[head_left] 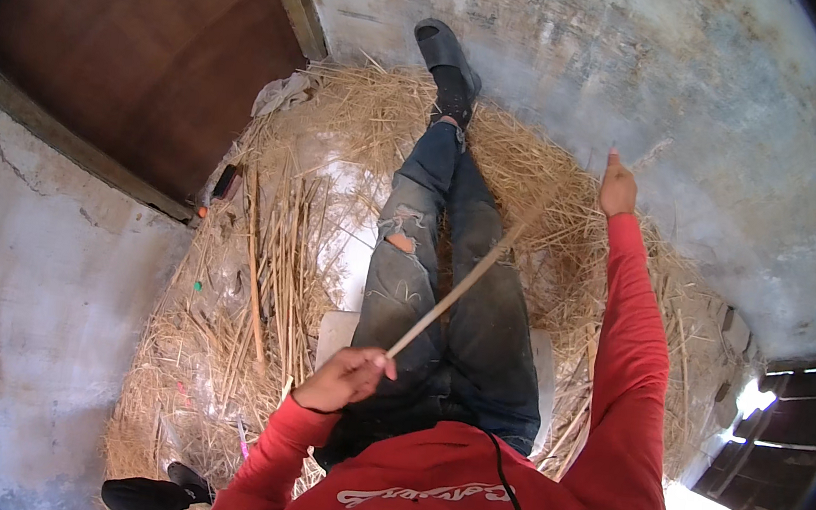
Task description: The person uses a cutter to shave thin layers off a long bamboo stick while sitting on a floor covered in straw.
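A long pale stalk slants up and away to the right across my legs. My left hand is closed on its near end, thumb and fingers pinching it above my lap. Toward the far tip the stalk looks blurred against the straw. My right hand is out in front on the right, near the wall, fingers curled and thumb pointing up. A faint whitish streak shows just beyond it, but what the hand holds, if anything, is unclear. Left of my legs lies a loose bundle of similar stalks.
Loose straw covers much of the floor. A pale wall curves round the front and right; a brown panel stands at far left. A dark shoe shows at lower left. A small green object lies among the straw.
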Action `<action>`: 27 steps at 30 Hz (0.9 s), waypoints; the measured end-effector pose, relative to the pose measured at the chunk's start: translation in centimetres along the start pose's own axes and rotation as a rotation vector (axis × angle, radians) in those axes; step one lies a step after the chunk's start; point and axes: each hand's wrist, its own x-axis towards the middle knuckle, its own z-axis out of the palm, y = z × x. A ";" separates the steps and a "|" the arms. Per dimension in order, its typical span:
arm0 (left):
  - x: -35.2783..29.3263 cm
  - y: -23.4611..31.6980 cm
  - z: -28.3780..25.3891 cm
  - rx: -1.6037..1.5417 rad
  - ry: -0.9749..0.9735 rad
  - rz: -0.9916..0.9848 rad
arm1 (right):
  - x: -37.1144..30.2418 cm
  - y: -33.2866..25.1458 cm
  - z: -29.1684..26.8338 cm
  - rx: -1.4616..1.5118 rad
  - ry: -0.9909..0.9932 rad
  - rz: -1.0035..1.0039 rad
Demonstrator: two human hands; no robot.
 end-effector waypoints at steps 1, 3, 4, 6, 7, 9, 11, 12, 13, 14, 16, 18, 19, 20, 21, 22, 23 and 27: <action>0.0 -0.1 -0.5 -0.005 0.054 0.051 | 0.4 -0.2 -0.9 0.065 0.004 0.018; 0.7 0.4 -1.5 -0.006 0.168 0.162 | 0.8 -1.8 -2.1 0.209 -0.050 0.063; 1.2 1.4 -1.7 -0.024 0.193 0.203 | -0.4 -3.8 -2.1 0.288 -0.116 0.097; 2.3 3.7 -2.0 -0.024 0.231 0.281 | -3.2 -8.7 -1.8 0.357 -0.244 0.106; 2.9 4.9 -2.0 -0.018 0.245 0.319 | -4.9 -11.3 -1.6 0.342 -0.296 0.087; 4.1 7.5 -1.7 -0.063 0.249 0.399 | -8.3 -15.7 -0.4 0.555 -0.276 -0.285; 5.2 9.7 -1.4 -0.062 0.320 0.537 | -11.5 -21.1 -1.4 0.503 -0.474 -0.242; 5.8 10.7 -1.2 -0.043 0.375 0.629 | -12.5 -23.1 -2.3 0.473 -0.568 -0.244; 6.3 11.9 -1.1 -0.019 0.432 0.720 | -13.5 -24.7 -2.7 0.445 -0.663 -0.247; 6.4 13.4 -0.9 0.032 0.513 0.767 | -14.6 -25.5 -2.4 0.554 -0.683 -0.281; 8.1 15.8 -0.1 0.112 0.699 1.032 | -16.6 -27.1 -1.8 0.633 -0.768 -0.348; 8.4 17.4 1.5 0.125 0.740 1.171 | -18.3 -28.3 -2.1 0.561 -0.888 -0.391; 8.9 17.9 2.3 0.065 0.701 1.214 | -19.4 -28.5 -1.7 0.704 -0.930 -0.311; 9.8 18.3 3.1 0.004 0.660 1.249 | -20.5 -28.5 -1.1 0.846 -0.972 -0.220; 10.4 18.6 3.7 -0.056 0.616 1.282 | -20.8 -28.5 -0.9 0.912 -0.991 -0.099; 10.8 18.0 3.7 -0.087 0.518 1.262 | -21.4 -28.7 -0.9 0.979 -1.004 0.026; 11.2 17.6 3.8 -0.116 0.482 1.260 | -21.2 -29.0 -1.2 1.110 -0.948 0.129; 12.4 15.3 4.2 -0.223 0.342 1.164 | -18.8 -30.0 -1.8 1.418 -0.702 0.268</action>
